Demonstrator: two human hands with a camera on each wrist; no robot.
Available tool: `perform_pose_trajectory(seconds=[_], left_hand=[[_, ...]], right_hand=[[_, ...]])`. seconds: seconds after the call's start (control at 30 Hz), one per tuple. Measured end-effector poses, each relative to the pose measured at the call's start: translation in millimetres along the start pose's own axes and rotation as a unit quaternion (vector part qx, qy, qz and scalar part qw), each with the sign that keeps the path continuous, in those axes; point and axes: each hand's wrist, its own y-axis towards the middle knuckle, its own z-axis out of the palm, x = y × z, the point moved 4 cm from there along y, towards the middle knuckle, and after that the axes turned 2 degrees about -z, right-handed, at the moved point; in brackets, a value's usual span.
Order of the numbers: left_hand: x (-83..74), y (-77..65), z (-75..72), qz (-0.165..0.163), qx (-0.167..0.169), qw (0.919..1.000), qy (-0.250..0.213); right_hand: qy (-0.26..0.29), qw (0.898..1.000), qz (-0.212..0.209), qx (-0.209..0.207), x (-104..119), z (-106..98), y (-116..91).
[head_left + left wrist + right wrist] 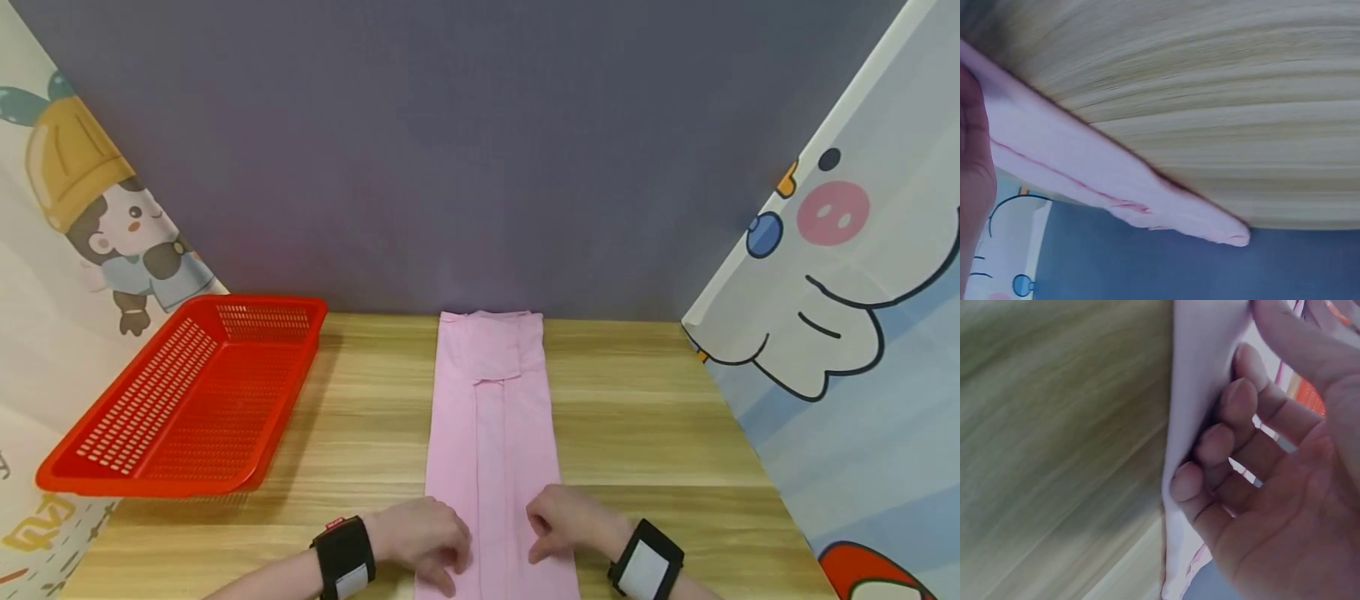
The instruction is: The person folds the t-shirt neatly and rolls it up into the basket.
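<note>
A pink garment (491, 433), folded into a long narrow strip, lies lengthwise on the wooden table. A raised band runs down its middle, and a squarish folded part (495, 348) covers its far end. On the near left part of the cloth rests my left hand (427, 537), fingers bent downward; the left wrist view shows only a bit of this hand beside the pink cloth (1079, 150). My right hand (566, 521) touches the right side opposite it. In the right wrist view, its loosely bent fingertips (1216, 444) lie against the cloth, thumb apart from them.
A red perforated plastic basket (247, 392) stands on the left of the wooden table (637, 400). A grey panel (487, 150) rises behind the table's far edge. Printed cartoon sheets (885, 275) border both sides. Each wrist wears a black strap (345, 557).
</note>
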Motion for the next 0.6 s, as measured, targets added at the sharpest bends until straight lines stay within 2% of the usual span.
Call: perform_pose_trajectory(seconds=[0.13, 0.27, 0.43, 0.53, 0.6], left_hand=[[-6.3, 0.1, 2.1, -0.016, 0.038, 0.9985, -0.037], [-9.5, 0.6, 4.3, -0.013, 0.040, 0.9986, -0.034], [-15.2, 1.2, 5.5, -0.002, 0.012, 0.9992, 0.039], [-18.6, 1.0, 5.0, -0.006, -0.003, 0.9963, 0.086], [-20.7, 0.9, 5.2, -0.011, -0.003, 0.9954, 0.095]], right_hand=[[0.000, 1.000, 0.004, 0.001, 3.2, 1.8, -1.5], [-0.011, 1.000, 0.010, 0.000, 5.6, 2.7, -2.4], [-0.036, 0.999, 0.015, 0.004, 12.5, 2.7, -4.4], [-0.019, 1.000, -0.013, 0.016, 19.2, 3.3, -4.2], [-0.001, 0.999, -0.036, 0.021, 23.2, 3.2, -4.2]])
